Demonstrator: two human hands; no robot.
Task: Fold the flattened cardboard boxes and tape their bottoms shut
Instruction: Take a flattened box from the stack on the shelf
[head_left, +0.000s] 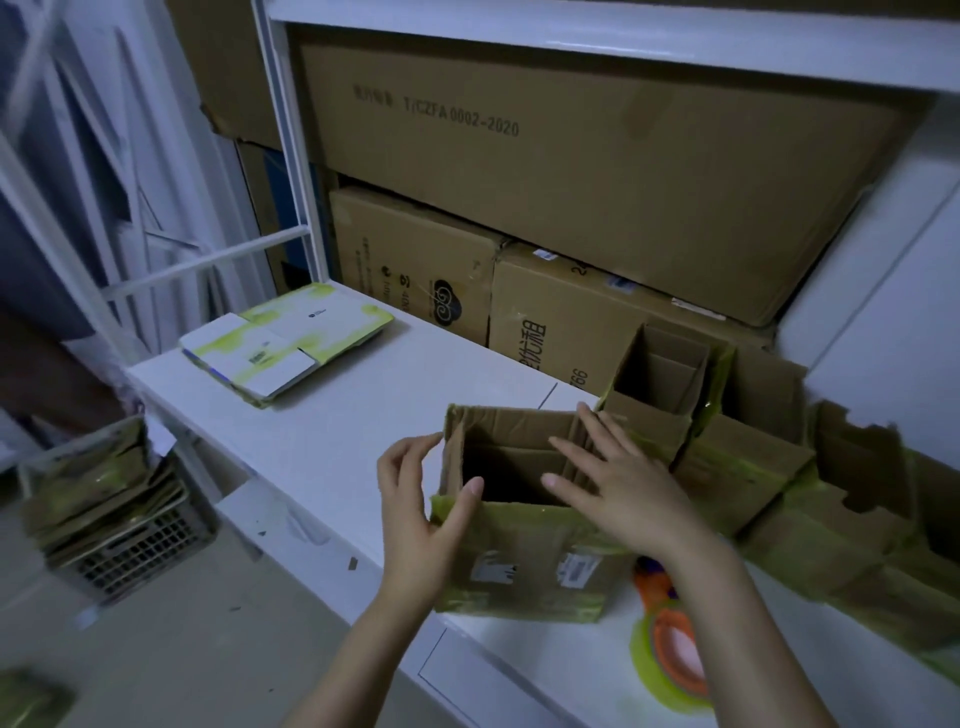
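An opened cardboard box with green tape stands upright on the white table, its top open toward me. My left hand holds its left wall, thumb at the near rim and fingers near the left flap. My right hand lies flat with straight fingers over the box's right top flap. A tape dispenser with an orange core and a green tape roll lies on the table at my right forearm, partly hidden by it. A stack of flattened white and green boxes lies at the table's far left.
Several folded open boxes stand to the right of the one in my hands. Large brown cartons fill the shelf behind. A crate of flattened cardboard sits on the floor at left, below the table edge.
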